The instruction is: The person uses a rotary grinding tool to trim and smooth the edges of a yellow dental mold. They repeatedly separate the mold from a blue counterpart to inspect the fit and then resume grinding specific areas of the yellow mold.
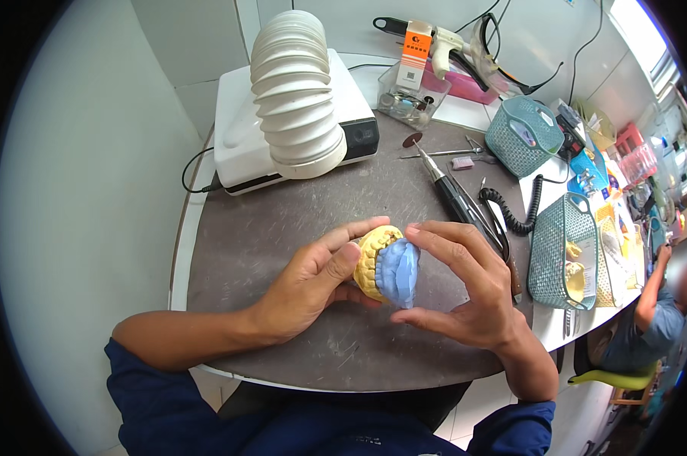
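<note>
Hands at the table's near edge: I see my left hand pinching a yellow plaster dental cast, my right hand's grip pinching the blue bite impression against it.

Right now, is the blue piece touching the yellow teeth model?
Touching. The head view shows the blue piece pressed directly against the yellow teeth model, with no gap visible.
</note>
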